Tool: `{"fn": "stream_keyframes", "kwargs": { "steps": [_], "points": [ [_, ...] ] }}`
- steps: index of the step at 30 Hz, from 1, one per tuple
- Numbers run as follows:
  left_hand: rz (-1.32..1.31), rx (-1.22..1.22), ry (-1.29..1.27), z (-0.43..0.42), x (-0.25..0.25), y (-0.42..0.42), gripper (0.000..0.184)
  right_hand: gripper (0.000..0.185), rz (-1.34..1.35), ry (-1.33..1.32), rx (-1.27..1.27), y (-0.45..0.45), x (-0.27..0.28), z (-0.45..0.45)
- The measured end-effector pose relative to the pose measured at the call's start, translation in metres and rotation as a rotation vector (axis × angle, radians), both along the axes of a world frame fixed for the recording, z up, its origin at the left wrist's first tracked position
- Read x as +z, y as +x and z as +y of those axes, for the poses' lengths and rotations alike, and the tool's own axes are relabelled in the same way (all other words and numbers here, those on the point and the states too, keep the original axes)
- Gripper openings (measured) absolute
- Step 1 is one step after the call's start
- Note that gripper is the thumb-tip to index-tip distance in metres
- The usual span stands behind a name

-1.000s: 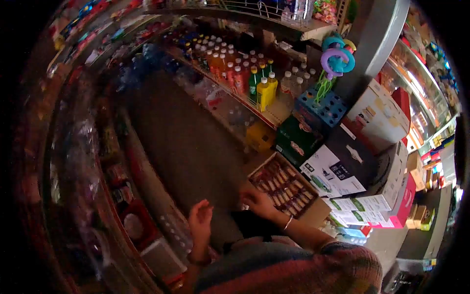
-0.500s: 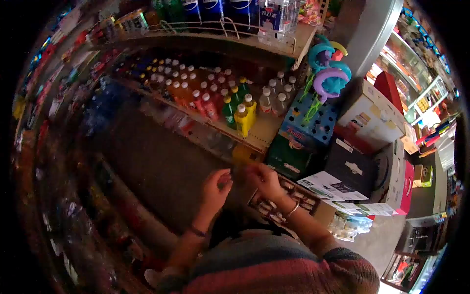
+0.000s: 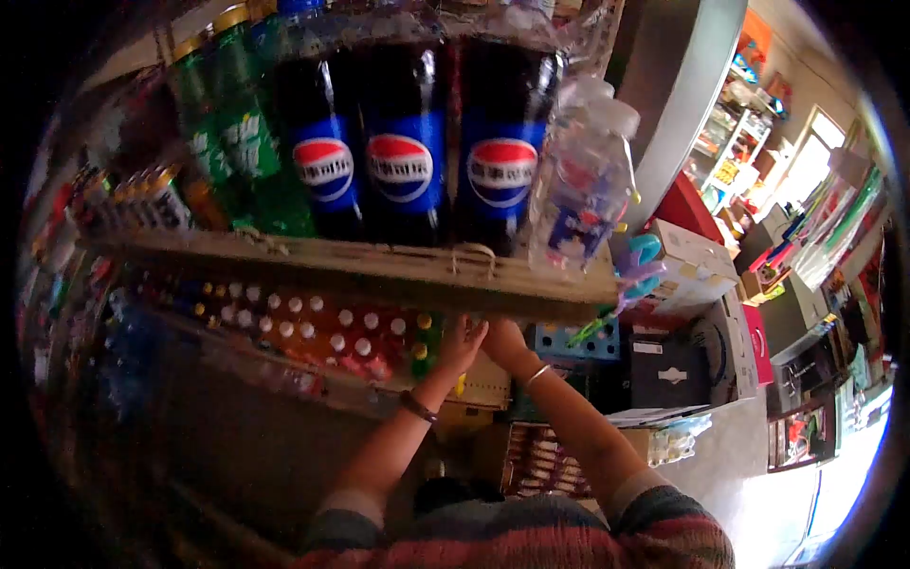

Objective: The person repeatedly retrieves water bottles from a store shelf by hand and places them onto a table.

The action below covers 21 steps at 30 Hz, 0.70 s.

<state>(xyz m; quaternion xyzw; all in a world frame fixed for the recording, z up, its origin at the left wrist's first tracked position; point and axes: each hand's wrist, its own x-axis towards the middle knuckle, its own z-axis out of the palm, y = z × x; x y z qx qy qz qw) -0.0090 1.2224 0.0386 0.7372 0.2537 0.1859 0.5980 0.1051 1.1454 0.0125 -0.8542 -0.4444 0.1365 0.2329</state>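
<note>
My left hand (image 3: pixel 462 347) reaches to the front of the lower shelf, its thumb apart from the fingers and nothing visible in it. Just left of it are green bottles (image 3: pixel 423 347), and a sliver of a yellow bottle (image 3: pixel 461 384) shows beside the wrist. My right hand (image 3: pixel 505 347) is close to the left one, under the upper shelf's edge. Its fingertips are hidden there, so I cannot see whether they hold anything. Orange and red drink bottles (image 3: pixel 355 358) with white caps stand further left on the lower shelf.
Large Pepsi bottles (image 3: pixel 406 161), green Sprite bottles (image 3: pixel 248 156) and clear bottles (image 3: pixel 585 185) stand on the upper shelf (image 3: pixel 398 270), which overhangs my hands. A blue crate-like box (image 3: pixel 573 341), a black box (image 3: pixel 668 372) and a carton of packed items (image 3: pixel 542 460) are to the right.
My view has tilted up and come nearer the upper shelf. Both hands have moved forward from in front of my body to the lower shelf and are closer together.
</note>
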Motion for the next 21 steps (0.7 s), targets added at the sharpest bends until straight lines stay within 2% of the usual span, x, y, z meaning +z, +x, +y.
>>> {"fn": "stream_keyframes", "kwargs": {
  "steps": [1,3,6,9,17,19,21],
  "points": [
    [-0.15,-0.158,0.207,0.031,-0.06,0.031,0.039,0.038,-0.703,-0.114,0.128,0.015,-0.04,0.015],
    [-0.032,-0.205,0.527,0.044,-0.066,0.045,0.036,0.038,-0.637,-0.09,0.133,0.022,-0.051,0.018],
    [-0.016,-0.239,0.532,0.049,-0.08,0.054,0.038,0.039,-0.519,-0.11,0.091,0.026,-0.055,0.014],
    [-0.015,-0.243,0.486,0.055,-0.097,0.046,0.041,0.039,-0.515,-0.124,0.047,0.022,-0.057,0.01],
    [-0.026,-0.308,0.272,0.048,-0.136,0.07,0.049,0.04,-0.56,-0.111,-0.059,-0.003,-0.063,0.011],
    [0.024,-0.331,0.113,0.038,-0.134,0.074,0.051,0.039,-0.615,0.197,-0.087,0.025,-0.162,0.005],
    [0.172,-0.381,-0.149,0.031,-0.09,0.053,0.058,0.031,-0.549,0.058,-0.108,0.023,-0.154,0.007]
  ]
}}
